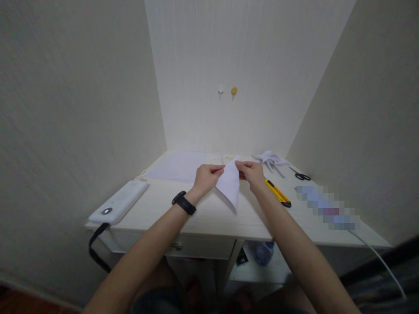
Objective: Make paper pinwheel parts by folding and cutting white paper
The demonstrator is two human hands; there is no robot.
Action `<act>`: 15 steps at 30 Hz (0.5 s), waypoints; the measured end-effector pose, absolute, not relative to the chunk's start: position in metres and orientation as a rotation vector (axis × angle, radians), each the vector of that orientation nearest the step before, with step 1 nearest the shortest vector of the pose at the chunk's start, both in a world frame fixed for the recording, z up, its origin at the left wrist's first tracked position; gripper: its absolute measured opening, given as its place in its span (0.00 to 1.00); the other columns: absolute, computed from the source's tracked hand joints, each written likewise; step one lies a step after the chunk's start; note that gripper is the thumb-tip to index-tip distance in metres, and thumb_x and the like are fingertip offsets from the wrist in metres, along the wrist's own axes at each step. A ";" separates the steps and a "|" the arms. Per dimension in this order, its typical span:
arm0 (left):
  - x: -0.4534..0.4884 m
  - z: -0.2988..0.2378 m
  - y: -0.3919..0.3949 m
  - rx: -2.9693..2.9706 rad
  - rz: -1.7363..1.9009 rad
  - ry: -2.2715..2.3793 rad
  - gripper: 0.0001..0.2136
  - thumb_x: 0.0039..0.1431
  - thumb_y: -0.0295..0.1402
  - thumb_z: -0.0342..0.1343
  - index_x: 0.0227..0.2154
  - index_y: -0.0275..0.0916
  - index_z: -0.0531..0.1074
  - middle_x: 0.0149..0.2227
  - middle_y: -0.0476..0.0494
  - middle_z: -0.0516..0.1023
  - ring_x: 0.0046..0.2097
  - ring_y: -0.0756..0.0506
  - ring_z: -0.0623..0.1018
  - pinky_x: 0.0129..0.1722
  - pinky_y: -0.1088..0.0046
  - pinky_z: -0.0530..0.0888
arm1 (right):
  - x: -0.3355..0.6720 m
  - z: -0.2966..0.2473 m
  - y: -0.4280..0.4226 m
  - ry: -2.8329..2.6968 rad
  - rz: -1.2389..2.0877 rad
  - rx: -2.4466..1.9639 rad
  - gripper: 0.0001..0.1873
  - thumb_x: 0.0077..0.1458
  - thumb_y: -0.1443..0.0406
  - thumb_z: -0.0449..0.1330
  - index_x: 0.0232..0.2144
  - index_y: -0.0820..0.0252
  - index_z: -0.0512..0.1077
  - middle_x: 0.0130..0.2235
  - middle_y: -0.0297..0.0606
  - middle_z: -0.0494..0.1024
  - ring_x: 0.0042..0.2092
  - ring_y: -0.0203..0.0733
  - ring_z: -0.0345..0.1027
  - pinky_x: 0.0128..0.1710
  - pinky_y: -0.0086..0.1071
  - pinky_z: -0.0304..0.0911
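Observation:
A sheet of white paper, folded or curved to a point at its lower end, is held up over the middle of the desk. My left hand pinches its upper left edge between thumb and fingers. On the other side, my right hand grips the upper right edge near the top corner. A black watch is on my left wrist. Just right of my right forearm lies a yellow utility knife. Behind my left hand, flat white paper rests on the desk.
White paper strips are heaped at the back right, near black scissors. A white device with a black strap lies at the left edge. A blurred-out object with a cable is on the right. Walls enclose the desk.

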State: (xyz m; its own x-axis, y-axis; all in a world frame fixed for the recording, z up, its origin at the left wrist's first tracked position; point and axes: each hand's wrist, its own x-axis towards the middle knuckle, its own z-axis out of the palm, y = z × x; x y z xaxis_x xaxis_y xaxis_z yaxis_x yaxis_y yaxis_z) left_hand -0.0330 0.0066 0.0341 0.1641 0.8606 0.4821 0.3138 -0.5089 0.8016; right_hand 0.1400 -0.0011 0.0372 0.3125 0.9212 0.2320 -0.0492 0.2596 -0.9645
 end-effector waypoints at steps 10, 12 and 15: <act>-0.033 0.028 0.012 1.894 1.236 1.084 0.10 0.56 0.27 0.61 0.40 0.37 0.82 0.42 0.38 0.83 0.43 0.41 0.83 0.46 0.65 0.76 | 0.142 0.039 -0.004 -0.999 0.948 -1.040 0.14 0.31 0.59 0.71 0.18 0.62 0.73 0.20 0.35 0.75 0.22 0.35 0.68 0.19 0.27 0.63; -0.033 0.027 0.012 1.881 1.212 1.048 0.10 0.56 0.27 0.62 0.40 0.36 0.82 0.41 0.37 0.84 0.43 0.41 0.83 0.45 0.66 0.76 | 0.142 0.040 -0.002 -0.976 0.915 -1.038 0.12 0.31 0.60 0.70 0.17 0.62 0.73 0.20 0.35 0.75 0.21 0.36 0.67 0.19 0.27 0.62; -0.033 0.026 0.013 1.866 1.196 0.981 0.10 0.54 0.27 0.63 0.39 0.36 0.82 0.41 0.38 0.84 0.43 0.42 0.82 0.46 0.67 0.76 | 0.143 0.039 -0.001 -0.891 0.887 -1.031 0.09 0.31 0.63 0.68 0.17 0.62 0.73 0.19 0.34 0.74 0.21 0.36 0.67 0.18 0.28 0.62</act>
State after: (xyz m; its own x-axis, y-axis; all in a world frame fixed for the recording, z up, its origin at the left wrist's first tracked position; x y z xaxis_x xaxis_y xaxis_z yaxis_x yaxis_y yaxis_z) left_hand -0.0332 0.0126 0.0261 0.2854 0.8710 0.3998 0.2219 -0.4658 0.8566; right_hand 0.1427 -0.0006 0.0395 0.3690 0.9115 0.1820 -0.1783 0.2616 -0.9486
